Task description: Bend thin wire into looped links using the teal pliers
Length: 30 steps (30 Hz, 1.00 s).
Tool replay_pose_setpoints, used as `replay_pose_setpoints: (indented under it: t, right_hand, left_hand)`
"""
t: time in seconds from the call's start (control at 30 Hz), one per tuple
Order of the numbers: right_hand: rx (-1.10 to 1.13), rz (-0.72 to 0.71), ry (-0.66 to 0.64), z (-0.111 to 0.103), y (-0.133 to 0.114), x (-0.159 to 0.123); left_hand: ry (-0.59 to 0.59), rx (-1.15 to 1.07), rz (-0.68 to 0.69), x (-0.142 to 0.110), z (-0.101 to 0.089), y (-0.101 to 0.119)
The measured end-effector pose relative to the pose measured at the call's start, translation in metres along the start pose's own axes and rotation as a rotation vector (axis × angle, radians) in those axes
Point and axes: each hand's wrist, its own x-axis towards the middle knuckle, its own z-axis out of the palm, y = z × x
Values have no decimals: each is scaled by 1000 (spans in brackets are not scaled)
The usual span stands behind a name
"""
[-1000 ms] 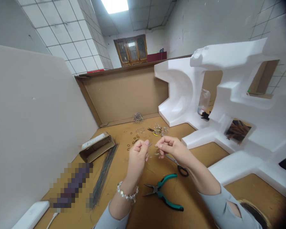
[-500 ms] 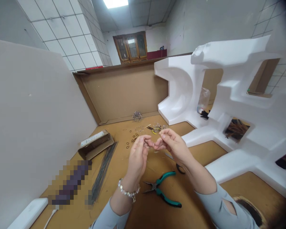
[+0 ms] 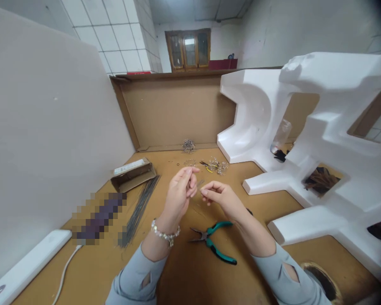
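The L hand (image 3: 181,189) & the R hand (image 3: 221,195) are over the table (image 3: 190,277), near each other but apart. The L hand is curled, thumb pressed to index finger, and grasps a small thin strip (image 3: 200,184); the strip sticks out from its fingers into the gap btwn both hands. The R hand is pinched, w/ thumb against index finger, just beside the strip; if smth fine is in this pinch, it is too small to tell. A bead bracelet (image 3: 165,233) is around the L wrist.

Below the hands, the green pliers (image 3: 207,237) lie w/ handles spread & jaws a bit open. Beyond the hands are the yellow pliers (image 3: 206,166), near some clear pcs (image 3: 221,167), & a silver pile (image 3: 188,145) close to the cardboard wall (image 3: 178,114).

On the left side there is a bundle of wires (image 3: 140,214), next to a small open box (image 3: 133,176), plus a white bar (image 3: 28,264) & a cable (image 3: 65,271). On the right side stands white foam (image 3: 250,123) w/ cutouts.
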Motion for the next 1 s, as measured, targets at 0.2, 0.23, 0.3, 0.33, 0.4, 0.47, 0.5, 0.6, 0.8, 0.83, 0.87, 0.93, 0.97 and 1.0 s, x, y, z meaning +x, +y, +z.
replay_pose_setpoints:
  t: [0.2, 0.23, 0.3, 0.33, 0.4, 0.47, 0.5, 0.6, 0.8, 0.83, 0.87, 0.93, 0.97, 1.0]
  right_hand:
    - [-144, -20, 20, 12, 9, -5]
    - [-155, -24, 24, 13, 11, -6]
    - [-186, -29, 31, 15, 13, -8]
    - [-208, -31, 36, 15, 14, -9]
    - [-262, -27, 49, 17, 14, -9]
    - [-325, -17, 68, 18, 11, -8]
    - [-355, -13, 72, 18, 9, -7]
    - [-470, -17, 12, 17, 1, -7]
    - [-1289, -22, -267, -7, 18, -39]
    - [-1435, -52, -354, -12, 25, -47]
    - [-1545, -71, -415, -15, 32, -56]
    - [-1692, -56, -491, -19, 46, -68]
    - [-1748, -58, -485, -19, 51, -72]
    - [-1792, -61, -501, -19, 56, -74]
  left_hand:
    - [-26, 256, -97, 2, -12, 18]
    - [-48, 260, -110, 1, -12, 20]
    - [-118, 240, -137, -1, -12, 24]
    - [-154, 227, -157, -1, -12, 25]
    - [-198, 213, -206, -2, -11, 26]
    - [-204, 229, -220, -2, -11, 26]
    - [-206, 244, -199, -2, -11, 27]
    - [-228, 292, -96, -2, -13, 29]
    - [-293, 352, -93, -4, -20, 38]
    - [-292, 352, -99, -3, -21, 38]
    - [-294, 344, -108, -2, -22, 36]
    - [-322, 300, -130, -1, -23, 32]
    - [-342, 269, -141, 0, -24, 29]
    - [-361, 240, -150, 1, -24, 26]
